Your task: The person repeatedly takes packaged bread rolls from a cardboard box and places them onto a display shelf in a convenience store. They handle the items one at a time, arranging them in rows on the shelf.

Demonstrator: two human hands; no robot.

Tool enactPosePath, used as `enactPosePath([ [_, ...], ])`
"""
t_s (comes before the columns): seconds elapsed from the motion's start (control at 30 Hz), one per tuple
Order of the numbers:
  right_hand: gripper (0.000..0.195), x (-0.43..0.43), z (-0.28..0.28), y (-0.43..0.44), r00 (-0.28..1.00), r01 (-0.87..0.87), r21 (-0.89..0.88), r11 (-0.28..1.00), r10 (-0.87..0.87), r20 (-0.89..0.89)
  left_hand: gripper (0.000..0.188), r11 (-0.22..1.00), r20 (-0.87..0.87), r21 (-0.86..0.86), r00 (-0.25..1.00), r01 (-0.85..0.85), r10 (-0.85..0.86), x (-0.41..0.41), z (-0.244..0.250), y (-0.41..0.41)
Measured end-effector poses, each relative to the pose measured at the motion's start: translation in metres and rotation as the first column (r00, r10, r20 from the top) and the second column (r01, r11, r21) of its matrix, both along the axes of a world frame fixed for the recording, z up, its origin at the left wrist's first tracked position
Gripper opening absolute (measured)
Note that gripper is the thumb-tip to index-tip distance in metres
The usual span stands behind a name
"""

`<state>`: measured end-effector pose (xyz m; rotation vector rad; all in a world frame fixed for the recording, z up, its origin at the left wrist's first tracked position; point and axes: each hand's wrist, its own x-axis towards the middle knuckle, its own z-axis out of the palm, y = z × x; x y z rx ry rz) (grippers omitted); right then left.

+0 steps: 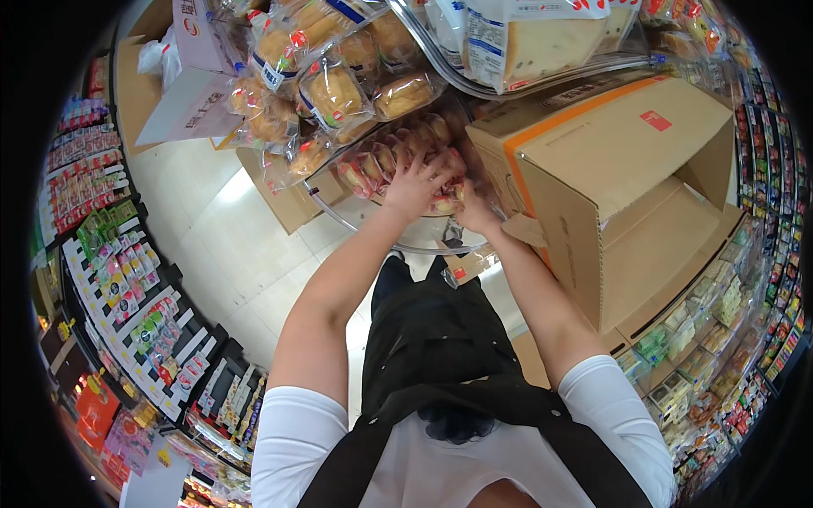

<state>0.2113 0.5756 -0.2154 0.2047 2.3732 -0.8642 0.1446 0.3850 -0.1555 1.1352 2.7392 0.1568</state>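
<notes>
In the clear plastic display bin [343, 219] before me lie several small wrapped pastries [375, 162] in red-printed film, set in rows. My left hand [413, 187] rests on top of them, fingers spread. Beside it, at the bin's right front, my right hand [476, 208] touches the wrapped pastries [444, 202] near the rim. Its fingertips are partly hidden, so a grip cannot be made out. Bagged bread rolls [333, 95] are heaped just beyond my hands.
To the right, an open cardboard box [635, 140] lies on its side close to my right forearm. Another clear tray [457, 82] holds large bagged bread [546, 47]. Flattened cardboard [273, 190] lies at the left. Stocked shelves [120, 267] flank the tiled floor [216, 241].
</notes>
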Motion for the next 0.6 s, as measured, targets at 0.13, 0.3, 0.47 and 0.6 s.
enactPosePath([
  [0.13, 0.078, 0.011, 0.018, -0.019, 0.979, 0.071, 0.135, 0.988, -0.044, -0.197, 0.044, 0.909, 0.392, 0.263, 0.897, -0.323, 0.205, 0.025, 0.014, 0.004],
  [0.3, 0.078, 0.046, 0.044, -0.038, 0.968, -0.083, 0.355, 0.931, 0.160, -0.191, 0.044, 0.978, 0.611, 0.030, 0.778, -0.207, 0.146, 0.052, 0.017, 0.022],
  [0.47, 0.067, 0.000, 0.046, -0.031, 0.989, 0.127, 0.048, 0.991, -0.130, 0.068, 0.040, 0.963, 0.622, 0.209, 0.783, -0.169, 0.003, 0.052, -0.041, 0.034],
  [0.6, 0.047, 0.017, 0.104, -0.037, 0.986, 0.146, -0.112, 0.983, -0.137, 0.090, 0.031, 0.980, 0.749, 0.096, 0.661, -0.171, 0.042, 0.048, -0.004, 0.035],
])
